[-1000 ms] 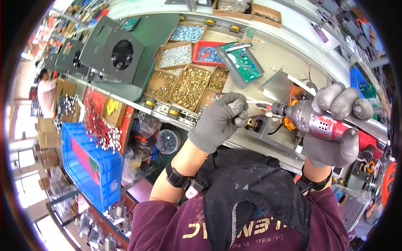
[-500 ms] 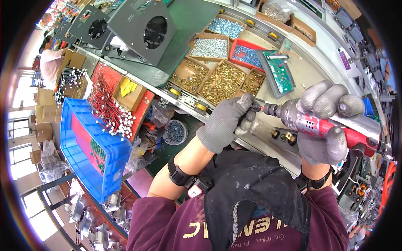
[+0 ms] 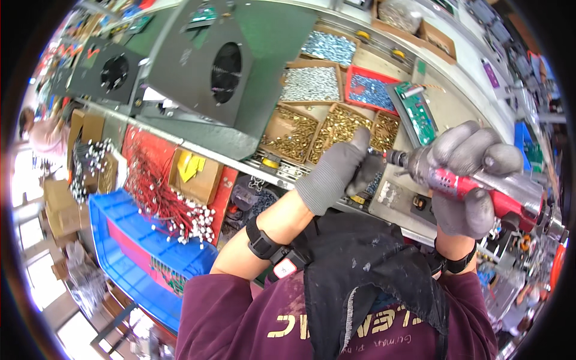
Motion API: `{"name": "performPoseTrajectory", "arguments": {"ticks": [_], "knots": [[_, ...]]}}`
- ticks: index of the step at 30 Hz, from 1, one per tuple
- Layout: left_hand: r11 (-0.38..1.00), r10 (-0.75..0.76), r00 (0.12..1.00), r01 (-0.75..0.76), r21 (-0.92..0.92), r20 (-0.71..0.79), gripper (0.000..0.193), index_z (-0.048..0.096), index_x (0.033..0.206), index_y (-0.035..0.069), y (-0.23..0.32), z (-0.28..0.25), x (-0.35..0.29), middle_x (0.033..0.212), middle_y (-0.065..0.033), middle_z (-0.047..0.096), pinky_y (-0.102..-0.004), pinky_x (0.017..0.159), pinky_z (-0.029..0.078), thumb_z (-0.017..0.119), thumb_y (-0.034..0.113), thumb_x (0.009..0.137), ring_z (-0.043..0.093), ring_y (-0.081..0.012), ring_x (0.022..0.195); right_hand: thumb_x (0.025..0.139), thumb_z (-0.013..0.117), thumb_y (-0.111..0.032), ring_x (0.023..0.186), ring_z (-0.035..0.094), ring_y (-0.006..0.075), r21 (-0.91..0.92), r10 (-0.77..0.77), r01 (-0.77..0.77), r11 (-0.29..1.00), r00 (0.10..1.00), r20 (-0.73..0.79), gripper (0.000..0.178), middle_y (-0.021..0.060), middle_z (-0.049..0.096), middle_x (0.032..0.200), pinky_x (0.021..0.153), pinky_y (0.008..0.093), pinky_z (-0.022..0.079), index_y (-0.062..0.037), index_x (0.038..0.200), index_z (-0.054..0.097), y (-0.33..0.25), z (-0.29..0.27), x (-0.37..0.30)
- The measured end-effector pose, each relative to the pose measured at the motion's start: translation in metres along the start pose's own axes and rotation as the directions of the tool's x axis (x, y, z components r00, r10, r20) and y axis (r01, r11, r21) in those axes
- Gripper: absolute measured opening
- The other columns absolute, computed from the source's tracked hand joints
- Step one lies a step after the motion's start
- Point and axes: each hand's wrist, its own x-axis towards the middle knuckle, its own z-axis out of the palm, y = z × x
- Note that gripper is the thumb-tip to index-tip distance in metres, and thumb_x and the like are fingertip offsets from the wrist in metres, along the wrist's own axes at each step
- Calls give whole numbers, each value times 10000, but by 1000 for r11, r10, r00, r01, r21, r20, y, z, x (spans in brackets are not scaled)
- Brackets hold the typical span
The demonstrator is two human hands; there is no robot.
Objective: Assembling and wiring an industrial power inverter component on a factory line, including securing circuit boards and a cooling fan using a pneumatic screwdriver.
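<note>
In a grey glove, my right hand (image 3: 467, 150) is wrapped around a red and silver power screwdriver (image 3: 451, 181), its bit pointing left. My left hand (image 3: 343, 170), gloved too, has its fingers pinched at the tip of the bit (image 3: 393, 157). Whatever small piece sits between those fingers is hidden. Just beyond the left hand are cardboard boxes of brass-coloured screws (image 3: 341, 127). A green circuit board (image 3: 417, 114) on a dark plate lies beyond the screwdriver's nose.
Silver screws (image 3: 311, 84) and a red tray (image 3: 354, 98) of bluish screws stand farther back. Dark metal housings with round fan openings (image 3: 227, 75) are on the green mat (image 3: 273, 45). Red wire bundles (image 3: 159, 174) lie left, beside a blue crate (image 3: 129, 258). A person (image 3: 48, 135) is at far left.
The view has turned, so the bench and crate appear shifted. Both hands stay together at the screwdriver, and my left hand has tilted, its thumb pointing more upward.
</note>
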Motion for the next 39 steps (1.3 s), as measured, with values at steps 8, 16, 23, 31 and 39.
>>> {"name": "performPoseTrajectory", "arguments": {"ticks": [8, 16, 23, 31, 39], "knots": [[947, -214, 965, 243, -212, 151, 719, 515, 1210, -4, 0, -36, 116, 1031, -144, 619, -384, 784, 503, 252, 601, 923, 588, -283, 924, 822, 579, -239, 765, 374, 204, -174, 6, -67, 982, 944, -331, 331, 44, 378, 816, 652, 329, 380, -101, 1111, 496, -18, -63, -4], [-241, 395, 915, 23, 970, 77, 269, 667, 968, 91, -15, -37, 283, 941, -102, 624, -378, 743, 480, 547, 303, 852, 618, -266, 907, 820, 608, -248, 680, 403, 187, -390, -89, -160, 907, 832, -548, 328, 54, 393, 785, 565, 292, 354, -98, 1071, 458, -12, -108, -14], [-200, 265, 951, 213, 956, -157, 212, 686, 953, 91, -23, -34, 342, 918, -101, 674, -368, 670, 523, 520, 177, 852, 665, -294, 833, 820, 616, -227, 741, 451, 214, -384, -62, -218, 897, 798, -599, 334, 73, 428, 783, 619, 303, 407, -91, 1078, 453, -8, -129, -17], [333, 221, 950, 138, 933, -219, 382, 671, 951, 35, -11, -42, 296, 948, -139, 671, -366, 784, 484, 706, 362, 755, 637, -303, 847, 828, 610, -216, 756, 458, 220, -263, 1, -190, 946, 812, -584, 331, 88, 439, 812, 579, 317, 422, -88, 1090, 454, -14, -125, -27], [760, 427, 843, -138, -635, 328, 190, 535, 808, 81, -17, -46, 197, 806, -75, 556, -327, 679, 421, 541, 267, 843, 511, -194, 703, 778, 594, -308, 857, 373, 226, -94, 130, -223, 970, 808, -575, 373, 73, 349, 893, 739, 351, 384, -60, 1002, 427, -44, -118, -48]]}}
